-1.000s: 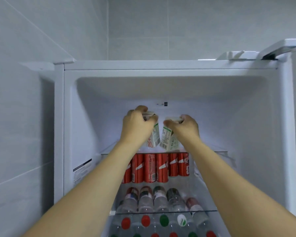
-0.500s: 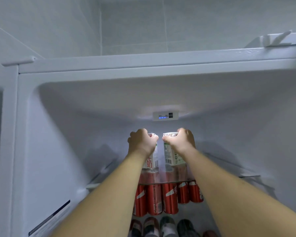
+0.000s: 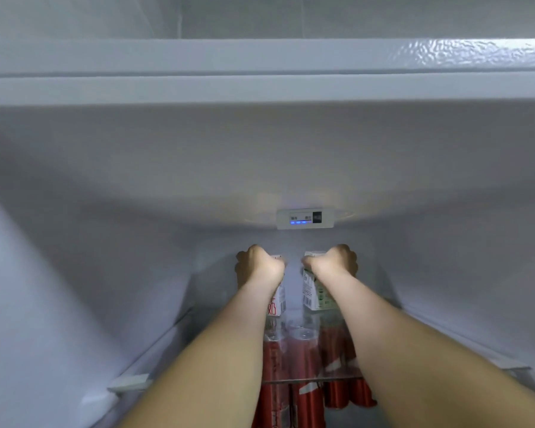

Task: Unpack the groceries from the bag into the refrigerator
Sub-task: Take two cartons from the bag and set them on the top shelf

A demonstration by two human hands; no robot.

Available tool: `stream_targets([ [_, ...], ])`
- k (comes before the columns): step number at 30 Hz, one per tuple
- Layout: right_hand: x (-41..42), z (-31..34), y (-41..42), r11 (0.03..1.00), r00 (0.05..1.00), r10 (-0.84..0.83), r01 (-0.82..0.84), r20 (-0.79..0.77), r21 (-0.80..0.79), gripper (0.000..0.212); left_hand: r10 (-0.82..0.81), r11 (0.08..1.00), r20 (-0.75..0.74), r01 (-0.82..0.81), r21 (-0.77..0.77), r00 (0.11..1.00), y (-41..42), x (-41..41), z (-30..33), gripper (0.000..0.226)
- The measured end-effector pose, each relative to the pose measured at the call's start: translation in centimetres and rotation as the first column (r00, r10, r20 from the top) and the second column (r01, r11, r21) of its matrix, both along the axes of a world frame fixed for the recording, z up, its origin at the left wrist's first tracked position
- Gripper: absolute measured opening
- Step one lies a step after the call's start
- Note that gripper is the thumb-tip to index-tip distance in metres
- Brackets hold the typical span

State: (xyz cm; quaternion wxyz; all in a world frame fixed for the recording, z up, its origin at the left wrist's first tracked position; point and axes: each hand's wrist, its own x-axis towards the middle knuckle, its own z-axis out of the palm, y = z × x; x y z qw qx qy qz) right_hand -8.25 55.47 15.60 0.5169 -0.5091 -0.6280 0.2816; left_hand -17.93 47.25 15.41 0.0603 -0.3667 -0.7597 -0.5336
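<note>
White refrigerator interior [image 3: 74, 273] fills the view, lit from the back wall; small control panel [image 3: 305, 218] with blue lights sits high at the rear; glass top shelf [image 3: 303, 327] runs across, front edge visible lower down.

Left hand [image 3: 260, 268] is curled over the top of a red-print carton [image 3: 277, 301]; right hand [image 3: 334, 263] is curled over the top of a green-print carton [image 3: 317, 293]; both hands grip, neither is let go. Cartons stand upright, bases at or touching the glass shelf, near the back, just beside each other with a narrow gap between; exact contact with the glass hard to confirm, reflections muddy it.

Red cans [image 3: 303, 393] stand in a row on the shelf below, seen partly through the glass; whether those came from the bag cannot be told.

Progress, judged: this pair is at the placing step, set down or nearly so, release not yet done; bag not in view, so what is left to unpack cannot be told; top shelf shows only these two cartons, so likely more trips ahead.
</note>
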Motion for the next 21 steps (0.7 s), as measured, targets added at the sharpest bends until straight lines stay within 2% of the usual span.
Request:
stream_targets([
  [3, -0.2, -0.5, -0.1, 0.999, 0.999, 0.048, -0.048, 0.018, 0.023, 0.066, -0.051, 0.998, -0.022, 0.049, -0.047, 0.998, 0.0, -0.1, -0.7, 0.046],
  [6, 0.1, -0.8, -0.2, 0.992, 0.992, 0.124, -0.124, 0.018, 0.008, 0.056, -0.099, 0.986, -0.016, 0.096, -0.135, 0.995, -0.2, -0.2, -1.0, 0.06],
  [8, 0.4, -0.8, -0.2, 0.99, 0.99, 0.14, -0.141, 0.013, 0.017, 0.052, -0.101, 0.985, -0.045, 0.094, -0.141, 0.994, -0.3, -0.5, -1.1, 0.06],
  [12, 0.5, -0.8, -0.2, 0.99, 0.991, 0.127, -0.129, 0.036, 0.055, 0.059, -0.09, 0.987, -0.109, 0.074, -0.143, 0.99, -0.5, -0.6, -1.2, 0.062],
  [21, 0.5, -0.9, -0.3, 0.988, 0.988, 0.138, -0.142, 0.065, 0.064, 0.061, -0.058, 0.989, -0.184, 0.031, -0.146, 0.981, -0.4, -0.3, -1.5, 0.063],
])
